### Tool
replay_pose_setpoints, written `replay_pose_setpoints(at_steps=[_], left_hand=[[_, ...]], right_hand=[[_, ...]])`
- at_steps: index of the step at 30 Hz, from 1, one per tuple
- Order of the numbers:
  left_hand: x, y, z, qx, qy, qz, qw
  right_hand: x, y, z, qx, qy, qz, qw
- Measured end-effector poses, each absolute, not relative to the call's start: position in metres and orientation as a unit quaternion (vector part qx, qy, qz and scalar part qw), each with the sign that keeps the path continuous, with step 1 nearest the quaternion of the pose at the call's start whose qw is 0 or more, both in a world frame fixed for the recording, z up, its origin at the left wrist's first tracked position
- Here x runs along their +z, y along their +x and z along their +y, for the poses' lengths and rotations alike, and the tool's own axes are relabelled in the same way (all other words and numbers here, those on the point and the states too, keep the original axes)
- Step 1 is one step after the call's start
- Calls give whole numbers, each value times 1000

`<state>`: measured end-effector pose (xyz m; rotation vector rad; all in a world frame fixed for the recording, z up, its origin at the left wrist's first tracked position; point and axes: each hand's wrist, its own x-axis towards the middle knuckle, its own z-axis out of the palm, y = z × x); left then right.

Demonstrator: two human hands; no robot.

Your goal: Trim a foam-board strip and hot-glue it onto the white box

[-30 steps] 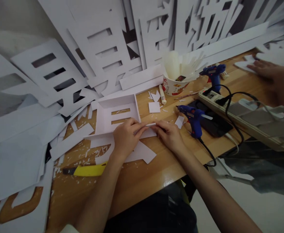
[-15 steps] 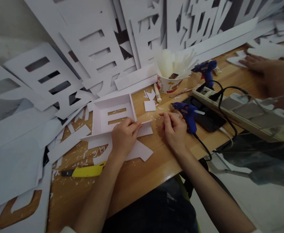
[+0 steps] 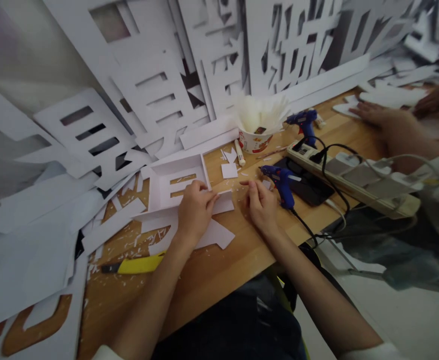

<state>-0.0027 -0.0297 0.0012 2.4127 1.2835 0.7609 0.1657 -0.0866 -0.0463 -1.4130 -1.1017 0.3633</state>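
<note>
Our left hand (image 3: 194, 211) has its grip clamped on a white strip (image 3: 225, 200), which extends toward two o'clock from that hand. The open white box (image 3: 159, 190) lies at eleven o'clock of the same hand, on the counter (image 3: 238, 255). Our right hand (image 3: 262, 206) hovers with curled fingers; we cannot tell whether its grip is closed. The nearer blue glue gun (image 3: 284, 187) lies just beside it, at two o'clock.
</note>
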Motion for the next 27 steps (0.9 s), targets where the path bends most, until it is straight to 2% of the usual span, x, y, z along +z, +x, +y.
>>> replay_pose_setpoints(at_steps=[5,10,15,20,27], left_hand=[[15,-17,-44,379,747,457,300],[34,-48,-70,406,641,459,463],[33,-86,-82,447,505,463,575],[26,-123,-94,491,416,469,605],[24,-149,-110,504,397,466,610]], right_hand=[[-28,150,-103,192,-570,-426,676],[-7,106,-119,325,-518,-454,649],[7,67,-120,387,-508,-429,639],[17,38,-118,415,-504,-435,621],[16,-6,-120,434,-477,-507,572]])
